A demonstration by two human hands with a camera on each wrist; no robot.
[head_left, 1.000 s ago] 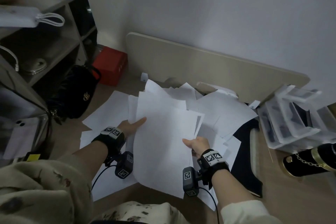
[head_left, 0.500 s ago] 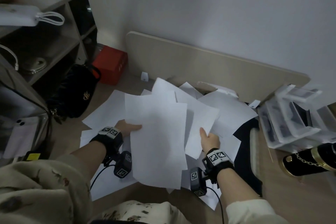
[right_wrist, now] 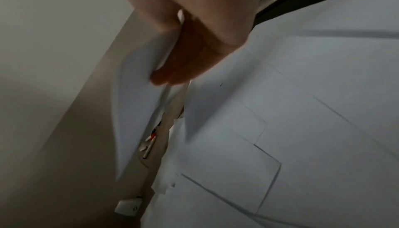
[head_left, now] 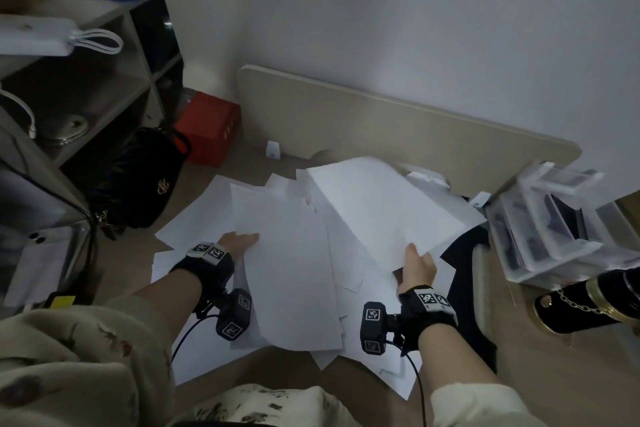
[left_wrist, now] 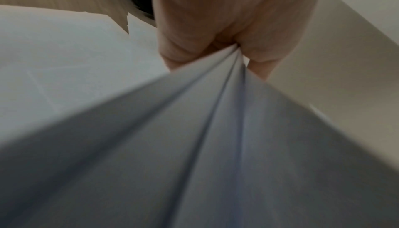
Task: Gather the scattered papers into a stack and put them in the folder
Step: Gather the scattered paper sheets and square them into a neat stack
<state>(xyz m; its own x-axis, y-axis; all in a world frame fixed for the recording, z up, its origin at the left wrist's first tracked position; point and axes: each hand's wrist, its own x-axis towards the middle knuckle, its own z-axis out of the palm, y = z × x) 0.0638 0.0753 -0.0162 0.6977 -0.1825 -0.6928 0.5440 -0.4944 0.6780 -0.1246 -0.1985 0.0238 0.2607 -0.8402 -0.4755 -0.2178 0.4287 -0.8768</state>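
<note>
- The loose white paper sheets [head_left: 294, 253] lie overlapping on the tan wooden desk [head_left: 554, 374].
- Your left hand [head_left: 239, 241] pinches several sheets at their edge.
- Your right hand [head_left: 417, 269] pinches one raised sheet [head_left: 384, 204], beside the black flat folder [head_left: 467, 274].

Loose papers [head_left: 194, 218] lie spread across the counter [head_left: 554, 374], overlapping one another. The left hand [head_left: 239, 243] holds a sheaf [head_left: 294, 270] at its left edge above them; the right hand [head_left: 417, 269] holds a lifted sheet [head_left: 388, 204] by its near corner, to the right of the sheaf. A folder [head_left: 467, 253] lies on the counter right of the papers, partly under them. Behind the papers a board [head_left: 381, 128] leans against the wall. A handbag [head_left: 145, 180] sits left of the papers, a box [head_left: 211, 130] behind it, shelves [head_left: 86, 87] further left. Trays [head_left: 547, 222] stand at far right.
</note>
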